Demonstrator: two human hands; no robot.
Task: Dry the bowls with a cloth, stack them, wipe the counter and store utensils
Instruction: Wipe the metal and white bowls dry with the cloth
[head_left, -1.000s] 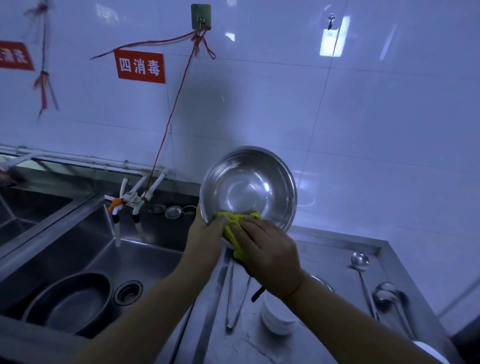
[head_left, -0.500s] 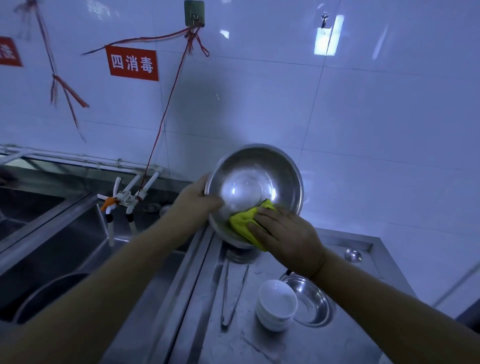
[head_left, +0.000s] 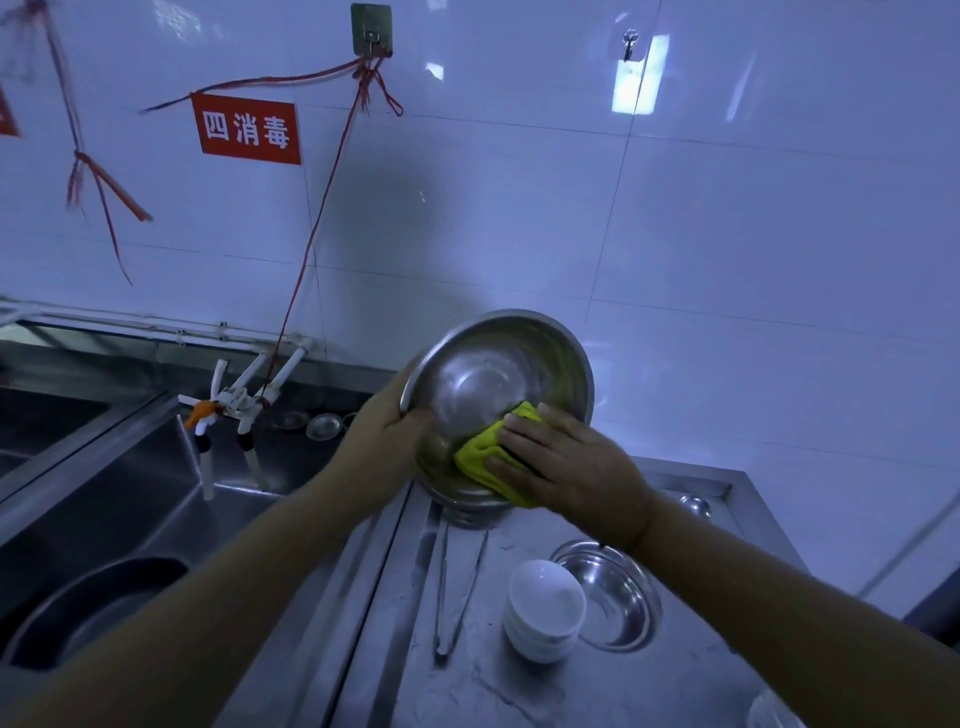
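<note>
The white tiled wall (head_left: 675, 208) fills the space ahead of you, with a red rectangular sign with white characters (head_left: 247, 129) stuck to it and red strings (head_left: 322, 218) hanging from a wall hook (head_left: 371, 28). Below it to your left lies the deep stainless steel sink (head_left: 130, 493), with a dark round metal basin (head_left: 88, 608) sitting in its near corner and white taps (head_left: 244, 400) leaning over its back edge. To your right is the steel tabletop (head_left: 519, 691).

You hold a large round stainless steel bowl (head_left: 493, 374) tilted up toward you, above the far end of the tabletop and over a low pile of steel bowls (head_left: 467, 512). Your left hand (head_left: 387, 431) grips its left rim, thumb over the edge. Your right hand (head_left: 566, 462) presses a folded yellow cloth (head_left: 485, 452) flat against the lower inside wall of the bowl, fingers straight on top of the cloth.

On the tabletop nearer you, a shallow steel dish (head_left: 621, 597) lies just beside a stack of small white ceramic bowls (head_left: 545, 610). Left of that stack lie long metal tongs (head_left: 457, 592), pointing away from you. A small steel ladle head (head_left: 695, 505) shows at the far right corner.
</note>
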